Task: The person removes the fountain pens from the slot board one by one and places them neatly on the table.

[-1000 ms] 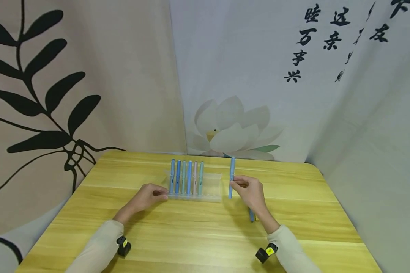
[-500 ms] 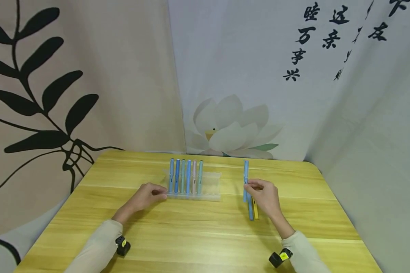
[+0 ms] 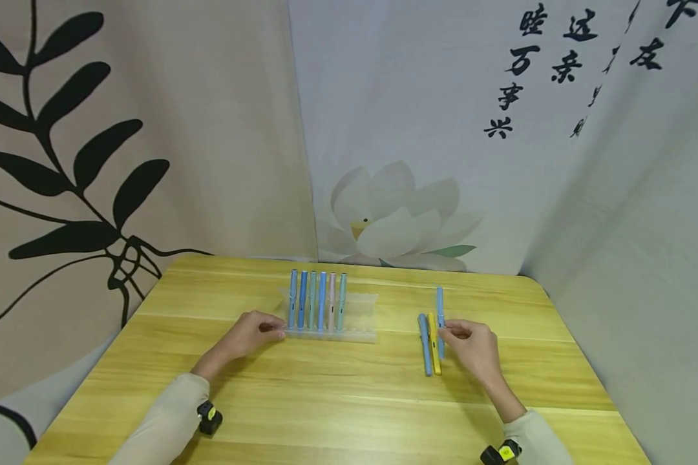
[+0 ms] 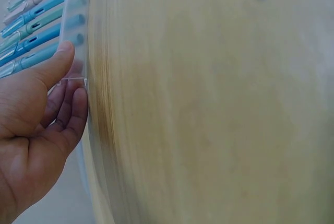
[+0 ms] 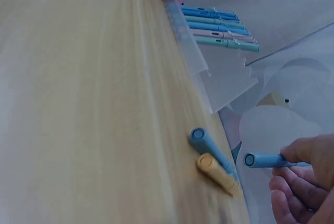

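Observation:
My left hand (image 3: 256, 332) grips the left end of a clear pen stand (image 3: 360, 313); in the left wrist view its thumb (image 4: 61, 59) lies over the stand's front edge. Several blue, green and pink pens lean side by side in the stand, its right part bare. Off to the right, my right hand (image 3: 475, 347) pinches a light blue pen (image 3: 439, 302) between thumb and fingers, held roughly upright. Just left of it, a yellow pen (image 3: 435, 356) and another blue pen (image 3: 424, 345) lie on the table. The right wrist view shows the held pen (image 5: 263, 160) apart from those two.
The wooden table (image 3: 326, 407) ends at the back against a printed cloth (image 3: 407, 129) with a lotus and black characters. A leaf-patterned cloth (image 3: 227, 129) hangs at the left. Each wrist wears a small black camera.
My right hand has carried the light blue pen rightward and lower, from beside the stand past the two pens on the table, uncovering the yellow one. My left hand stays at the stand.

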`<action>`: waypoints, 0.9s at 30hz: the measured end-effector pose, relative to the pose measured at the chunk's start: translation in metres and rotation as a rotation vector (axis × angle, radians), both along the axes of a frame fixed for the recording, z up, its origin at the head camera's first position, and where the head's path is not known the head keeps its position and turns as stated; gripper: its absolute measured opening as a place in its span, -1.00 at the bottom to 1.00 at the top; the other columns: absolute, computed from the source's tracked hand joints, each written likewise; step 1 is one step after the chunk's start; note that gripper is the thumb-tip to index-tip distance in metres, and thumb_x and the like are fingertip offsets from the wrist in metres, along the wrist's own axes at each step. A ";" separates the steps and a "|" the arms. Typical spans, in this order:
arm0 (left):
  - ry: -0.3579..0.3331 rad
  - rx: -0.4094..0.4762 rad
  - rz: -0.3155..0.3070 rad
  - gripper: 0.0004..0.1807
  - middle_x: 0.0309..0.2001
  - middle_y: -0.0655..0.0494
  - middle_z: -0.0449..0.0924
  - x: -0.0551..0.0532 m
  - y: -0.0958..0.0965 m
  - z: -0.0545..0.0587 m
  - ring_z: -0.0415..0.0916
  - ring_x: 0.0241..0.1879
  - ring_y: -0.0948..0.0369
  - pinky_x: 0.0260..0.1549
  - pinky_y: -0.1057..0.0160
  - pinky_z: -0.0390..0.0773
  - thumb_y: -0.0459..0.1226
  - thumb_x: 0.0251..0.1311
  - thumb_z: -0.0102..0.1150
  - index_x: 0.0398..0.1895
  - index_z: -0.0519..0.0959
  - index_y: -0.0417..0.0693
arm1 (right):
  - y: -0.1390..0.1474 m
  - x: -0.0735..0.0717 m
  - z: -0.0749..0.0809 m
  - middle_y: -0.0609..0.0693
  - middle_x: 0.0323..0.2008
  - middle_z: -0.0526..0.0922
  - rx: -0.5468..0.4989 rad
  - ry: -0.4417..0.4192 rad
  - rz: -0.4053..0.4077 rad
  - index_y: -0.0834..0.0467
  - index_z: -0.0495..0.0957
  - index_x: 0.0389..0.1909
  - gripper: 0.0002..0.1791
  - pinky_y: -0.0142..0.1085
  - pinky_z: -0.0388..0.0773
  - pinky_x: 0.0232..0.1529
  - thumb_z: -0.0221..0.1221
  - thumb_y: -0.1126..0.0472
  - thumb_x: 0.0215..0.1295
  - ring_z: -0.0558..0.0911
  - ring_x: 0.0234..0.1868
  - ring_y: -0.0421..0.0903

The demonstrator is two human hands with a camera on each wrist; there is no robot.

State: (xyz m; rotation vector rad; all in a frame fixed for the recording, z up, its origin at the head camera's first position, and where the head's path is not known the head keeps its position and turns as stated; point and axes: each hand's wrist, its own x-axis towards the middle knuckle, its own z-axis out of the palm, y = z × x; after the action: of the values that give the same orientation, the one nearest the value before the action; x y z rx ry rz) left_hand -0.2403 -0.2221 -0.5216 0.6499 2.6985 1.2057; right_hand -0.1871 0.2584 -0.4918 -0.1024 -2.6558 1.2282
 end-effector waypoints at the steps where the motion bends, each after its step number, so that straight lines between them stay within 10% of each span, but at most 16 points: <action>1: -0.009 0.001 0.007 -0.67 0.00 -0.05 0.74 0.000 0.000 0.000 0.68 -0.04 0.09 -0.02 0.08 0.68 -0.22 0.37 0.30 0.09 0.70 -0.21 | 0.002 0.001 -0.001 0.01 -0.26 0.81 0.004 -0.005 -0.010 0.14 0.79 -0.09 -0.74 -0.35 0.66 -0.24 0.40 0.08 0.30 0.76 -0.24 -0.09; 27: -0.001 0.001 -0.010 -0.66 0.00 -0.07 0.74 -0.001 0.000 -0.001 0.67 -0.04 0.08 -0.03 0.05 0.68 -0.19 0.39 0.28 0.08 0.70 -0.24 | 0.023 0.004 -0.027 0.03 -0.30 0.81 0.052 -0.124 -0.049 0.21 0.79 -0.12 -0.71 -0.18 0.65 -0.20 0.40 0.08 0.27 0.74 -0.25 -0.10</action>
State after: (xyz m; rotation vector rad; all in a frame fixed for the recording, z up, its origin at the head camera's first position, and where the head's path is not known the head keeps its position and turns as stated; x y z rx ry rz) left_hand -0.2415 -0.2224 -0.5227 0.6616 2.6906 1.2051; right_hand -0.1829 0.2818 -0.5186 -0.2412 -2.7712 1.1728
